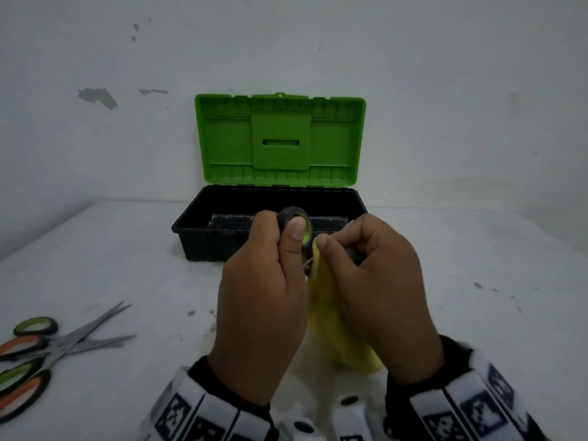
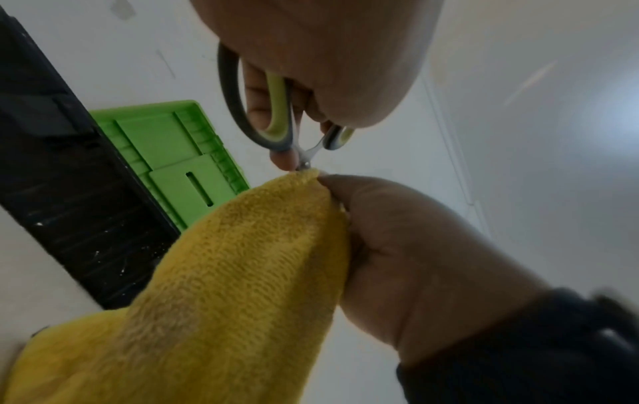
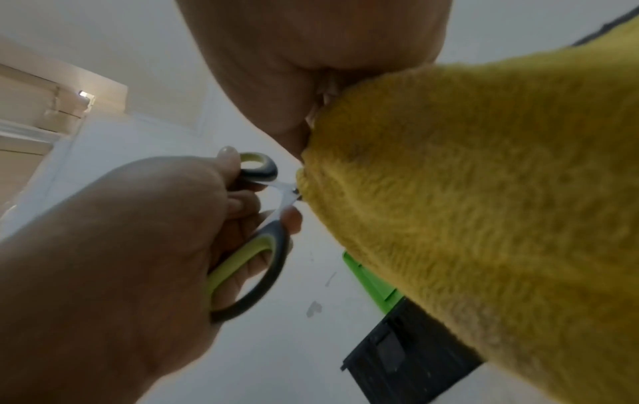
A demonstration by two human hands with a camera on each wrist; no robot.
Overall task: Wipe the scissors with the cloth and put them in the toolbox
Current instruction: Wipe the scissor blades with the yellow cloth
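Note:
My left hand (image 1: 280,240) grips the grey-and-lime handles of a pair of scissors (image 1: 288,215), thumb across the upper ring, in front of the toolbox. In the left wrist view its fingers pass through the large loop of the scissors (image 2: 276,109). My right hand (image 1: 346,246) pinches a yellow cloth (image 1: 331,316) around the blades just past the pivot, and the cloth (image 2: 242,259) hangs down from there. The blades are hidden inside the cloth (image 3: 466,191); only the pivot and the handles of the scissors (image 3: 255,262) show. The toolbox (image 1: 191,218) is black, with its green lid (image 1: 280,138) standing open.
Two more pairs of scissors (image 1: 63,345), one with lime handles and one with orange, lie crossed on the white table (image 1: 477,265) at the near left. The toolbox stands against the white wall, directly behind my hands.

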